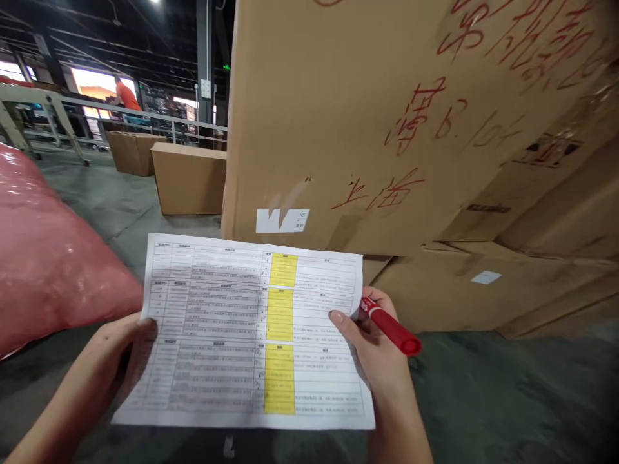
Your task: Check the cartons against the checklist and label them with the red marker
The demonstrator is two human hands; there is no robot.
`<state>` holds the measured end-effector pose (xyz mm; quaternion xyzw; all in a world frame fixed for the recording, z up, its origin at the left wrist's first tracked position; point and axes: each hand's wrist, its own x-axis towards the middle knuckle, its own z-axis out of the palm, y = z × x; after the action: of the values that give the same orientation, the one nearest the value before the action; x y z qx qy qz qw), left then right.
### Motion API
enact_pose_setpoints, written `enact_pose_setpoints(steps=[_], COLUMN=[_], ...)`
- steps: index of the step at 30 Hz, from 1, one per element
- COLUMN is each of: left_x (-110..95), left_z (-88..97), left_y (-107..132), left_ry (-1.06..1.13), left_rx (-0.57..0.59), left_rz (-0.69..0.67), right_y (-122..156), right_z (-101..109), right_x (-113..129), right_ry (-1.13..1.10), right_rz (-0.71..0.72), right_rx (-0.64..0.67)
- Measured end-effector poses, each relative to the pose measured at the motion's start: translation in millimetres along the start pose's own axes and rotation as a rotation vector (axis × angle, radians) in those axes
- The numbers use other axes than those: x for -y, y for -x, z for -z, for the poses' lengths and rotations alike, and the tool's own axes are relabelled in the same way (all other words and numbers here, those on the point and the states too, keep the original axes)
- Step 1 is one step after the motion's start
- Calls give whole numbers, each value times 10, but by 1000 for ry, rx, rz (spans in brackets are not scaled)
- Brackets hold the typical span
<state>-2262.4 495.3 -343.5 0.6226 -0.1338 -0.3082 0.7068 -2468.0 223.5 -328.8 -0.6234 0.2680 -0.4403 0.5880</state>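
Note:
A white printed sheet (222,309) with tables and yellow-highlighted columns spans the lower middle of the view. At its left edge, my left hand (116,338) pinches the paper, thumb on top and the other fingers hidden beneath. My right hand (377,341) grips the right edge the same way, and also holds a red marker pen (391,325) that slants out past the sheet. Just beyond the paper stands a large cardboard box (309,116) with red handwriting and a torn white label (282,220).
Stacked cardboard boxes (445,296) continue on the right. To the left bulges a pink plastic-wrapped bundle (58,258). Further back are two smaller boxes (191,177), a metal railing (159,119), a pillar (206,64) and a person in orange (127,95).

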Motion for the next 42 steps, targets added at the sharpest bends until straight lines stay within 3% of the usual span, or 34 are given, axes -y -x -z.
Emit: enact_pose_setpoints(steps=[3, 7, 12, 25, 29, 36, 42], left_x=[37, 40, 1, -6, 18, -13, -29], left_z=[19, -1, -66, -143, -171, -194, -219], left_y=[-23, -13, 23, 35, 39, 80, 86], left_ry=[63, 60, 114, 208, 290, 314, 341], left_rx=[37, -37, 15, -7, 6, -121, -124], left_rz=[32, -23, -71, -56, -6, 135, 134], right_y=[3, -3, -26, -99, -101, -47, 1], right_z=[2, -7, -24, -2, -22, -52, -48], right_x=[20, 90, 134, 39, 56, 68, 96], right_ry=[7, 63, 127, 135, 139, 74, 82], right_rz=[-6, -5, -22, -86, -71, -41, -17], right_rx=[-3, -22, -59, -60, -70, 4, 23])
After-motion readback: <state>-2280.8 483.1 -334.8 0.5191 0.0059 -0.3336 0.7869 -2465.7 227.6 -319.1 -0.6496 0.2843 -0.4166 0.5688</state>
